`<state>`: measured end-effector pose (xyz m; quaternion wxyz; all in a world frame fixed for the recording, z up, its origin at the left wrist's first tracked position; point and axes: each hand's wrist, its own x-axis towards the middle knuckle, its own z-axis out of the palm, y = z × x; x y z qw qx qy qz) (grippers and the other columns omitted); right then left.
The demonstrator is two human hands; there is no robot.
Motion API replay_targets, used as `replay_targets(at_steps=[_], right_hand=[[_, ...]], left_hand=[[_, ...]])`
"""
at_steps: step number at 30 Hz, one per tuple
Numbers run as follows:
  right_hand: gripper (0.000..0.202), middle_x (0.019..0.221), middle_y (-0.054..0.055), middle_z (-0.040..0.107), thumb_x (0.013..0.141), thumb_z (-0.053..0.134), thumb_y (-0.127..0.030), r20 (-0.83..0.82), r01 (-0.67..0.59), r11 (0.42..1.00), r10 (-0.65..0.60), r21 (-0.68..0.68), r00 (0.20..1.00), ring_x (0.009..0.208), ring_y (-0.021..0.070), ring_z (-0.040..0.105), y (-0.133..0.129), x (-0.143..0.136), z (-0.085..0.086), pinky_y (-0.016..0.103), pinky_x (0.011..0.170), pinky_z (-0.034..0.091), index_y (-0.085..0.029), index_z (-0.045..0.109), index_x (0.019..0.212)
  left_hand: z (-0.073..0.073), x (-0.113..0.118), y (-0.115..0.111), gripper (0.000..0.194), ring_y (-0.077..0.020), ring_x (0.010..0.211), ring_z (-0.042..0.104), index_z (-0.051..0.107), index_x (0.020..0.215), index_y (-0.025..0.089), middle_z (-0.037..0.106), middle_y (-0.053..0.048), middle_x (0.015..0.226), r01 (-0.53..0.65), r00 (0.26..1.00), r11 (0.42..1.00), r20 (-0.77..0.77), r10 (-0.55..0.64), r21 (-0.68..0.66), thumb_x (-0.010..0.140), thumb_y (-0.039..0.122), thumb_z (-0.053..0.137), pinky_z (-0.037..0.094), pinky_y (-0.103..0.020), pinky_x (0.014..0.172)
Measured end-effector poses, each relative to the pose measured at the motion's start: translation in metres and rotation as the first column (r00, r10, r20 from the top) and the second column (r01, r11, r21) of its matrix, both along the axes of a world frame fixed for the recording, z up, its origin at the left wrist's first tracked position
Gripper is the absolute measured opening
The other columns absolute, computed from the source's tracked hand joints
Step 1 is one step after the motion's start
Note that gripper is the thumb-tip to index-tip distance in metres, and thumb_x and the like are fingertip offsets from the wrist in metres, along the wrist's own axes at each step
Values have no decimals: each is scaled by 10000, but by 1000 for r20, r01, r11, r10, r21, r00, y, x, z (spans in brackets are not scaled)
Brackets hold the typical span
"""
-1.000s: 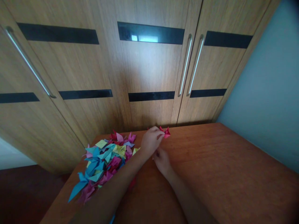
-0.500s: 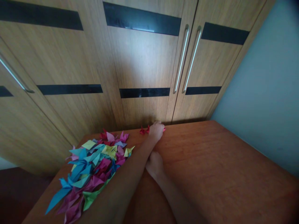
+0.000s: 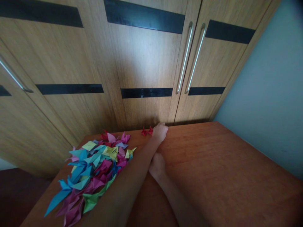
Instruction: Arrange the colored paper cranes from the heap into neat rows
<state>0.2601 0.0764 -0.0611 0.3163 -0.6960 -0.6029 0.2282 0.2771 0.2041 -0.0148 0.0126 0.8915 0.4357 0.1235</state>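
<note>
My left hand [image 3: 160,131] is closed at the far edge of the table, by the cabinet doors. A sliver of red paper shows at its right side; the rest of this origami crane is hidden by the fingers. Two small red origami cranes [image 3: 147,131] stand in a row just left of that hand. Nearer to me, my right hand [image 3: 157,165] is curled beside my left forearm, which covers its fingertips. Anything within it is hidden. Left of my forearm spreads a heap of folded paper cranes [image 3: 96,171] in blue, pink, yellow, green and purple.
The reddish-brown wooden table [image 3: 213,170] reaches back to a wooden cabinet [image 3: 146,66] with black strips and metal handles [image 3: 187,60]. A pale blue wall [image 3: 267,104] borders the right side. Dark floor [image 3: 21,189] shows at the lower left.
My left hand has shifted slightly right and now covers more of the red paper at its right side. More of the second red crane shows. My right hand has hardly moved.
</note>
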Motion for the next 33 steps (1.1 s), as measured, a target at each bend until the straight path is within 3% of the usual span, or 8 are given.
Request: replay_targets(at_steps=[15,20,26,33], right_hand=[[253,853,132,729,828,520,-307,54,-22,1000,21,21,998,746,242,674,0,-1,-1,277,580,388,-181,738,811],[197,825,92,724,823,516,-245,93,-45,998,41,39,995,736,204,658,-2,-2,-2,252,585,360,-188,704,807],[219,841,6,710,831,484,-182,50,-103,984,96,148,994,738,141,633,-5,-2,1,216,627,364,-237,661,947],[229,824,2,696,833,489,-189,60,-127,983,120,133,991,757,140,625,-5,-1,-3,208,674,386,-236,646,993]], left_hand=[[-1,-2,-1,252,-211,959,549,698,881,168,599,-97,989,11,1000,999,17,-12,31,854,115,453,475,-298,776],[6,-17,-6,214,-205,938,560,689,895,191,601,-79,969,-4,998,999,56,1,52,879,191,475,470,-289,766],[35,-71,-27,162,-194,926,572,690,868,215,619,-56,928,-8,997,996,82,1,89,859,230,528,449,-280,822],[70,-172,-85,188,-216,930,605,674,972,208,648,-58,960,-11,997,994,83,2,107,824,253,569,463,-306,835]])
